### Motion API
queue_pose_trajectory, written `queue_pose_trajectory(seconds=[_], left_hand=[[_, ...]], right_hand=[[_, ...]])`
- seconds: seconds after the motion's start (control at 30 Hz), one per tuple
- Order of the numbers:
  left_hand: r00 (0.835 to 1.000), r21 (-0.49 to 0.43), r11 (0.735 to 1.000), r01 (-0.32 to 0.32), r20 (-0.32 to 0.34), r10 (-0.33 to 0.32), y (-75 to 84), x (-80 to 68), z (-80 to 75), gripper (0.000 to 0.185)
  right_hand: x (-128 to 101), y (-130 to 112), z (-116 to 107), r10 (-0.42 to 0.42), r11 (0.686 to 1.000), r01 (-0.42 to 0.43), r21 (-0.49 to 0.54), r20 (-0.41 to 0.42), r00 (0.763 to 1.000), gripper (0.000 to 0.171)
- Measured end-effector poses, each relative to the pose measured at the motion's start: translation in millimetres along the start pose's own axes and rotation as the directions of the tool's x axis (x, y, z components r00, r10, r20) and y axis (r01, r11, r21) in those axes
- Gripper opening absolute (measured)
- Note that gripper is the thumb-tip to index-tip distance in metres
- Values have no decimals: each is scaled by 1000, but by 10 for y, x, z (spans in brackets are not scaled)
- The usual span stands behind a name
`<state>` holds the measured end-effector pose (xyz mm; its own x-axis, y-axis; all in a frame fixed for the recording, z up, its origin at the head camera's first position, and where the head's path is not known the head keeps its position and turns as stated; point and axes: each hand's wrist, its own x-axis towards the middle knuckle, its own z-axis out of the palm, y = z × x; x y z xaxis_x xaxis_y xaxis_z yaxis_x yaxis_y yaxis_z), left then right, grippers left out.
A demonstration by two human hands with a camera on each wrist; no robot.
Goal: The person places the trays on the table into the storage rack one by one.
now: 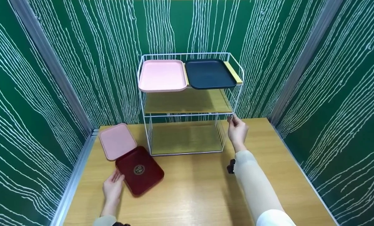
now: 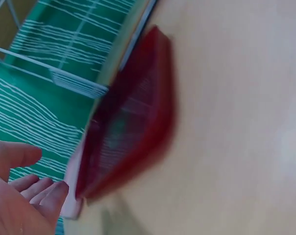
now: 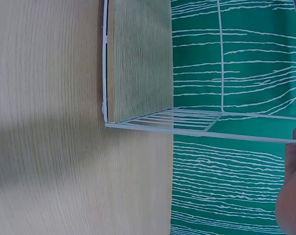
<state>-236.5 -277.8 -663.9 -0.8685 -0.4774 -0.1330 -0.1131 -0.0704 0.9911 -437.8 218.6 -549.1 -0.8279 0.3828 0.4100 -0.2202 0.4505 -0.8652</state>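
Your left hand (image 1: 113, 187) lies open against the dark red rectangular plastic tray (image 1: 139, 171), which overlaps a pink tray (image 1: 117, 141) on the wooden tabletop (image 1: 199, 191). Your right hand (image 1: 237, 131) pinches the white wire shelf rack (image 1: 234, 113). Risk: tugging could tip the rack.
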Motion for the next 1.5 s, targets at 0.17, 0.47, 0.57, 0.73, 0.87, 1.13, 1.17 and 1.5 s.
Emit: queue_pose_trajectory(seconds=[0.17,0.47,0.57,0.73,0.87,1.13,1.17,1.5], left_hand=[[998,40,998,55,0,-55,-147,-124,-50,63],[996,34,995,93,4,-93,-360,-283,24,73],[995,23,995,98,10,-98,-416,-309,67,76],[997,72,994,82,-4,-82,-462,-326,126,75],[997,93,993,79,-15,-78,-481,-333,138,74],[998,79,995,61,-28,-59,-526,-332,188,80],[998,94,994,55,-36,-52,-526,-332,193,79],[994,42,996,78,-76,-75,-539,-286,226,77]], right_hand=[[10,6,-5,-44,999,44,-20,-23,999,22],[-6,4,-21,-34,999,34,4,-4,999,27],[-6,6,-26,-25,1000,25,8,-1,1000,28],[0,20,-21,-17,1000,18,23,-9,1000,30],[5,31,-6,-19,999,19,35,-9,1000,30],[3,26,6,-37,999,37,-4,-28,999,28],[2,24,5,-40,999,39,-7,-29,999,28],[8,28,20,-25,1000,25,4,-18,1000,32]])
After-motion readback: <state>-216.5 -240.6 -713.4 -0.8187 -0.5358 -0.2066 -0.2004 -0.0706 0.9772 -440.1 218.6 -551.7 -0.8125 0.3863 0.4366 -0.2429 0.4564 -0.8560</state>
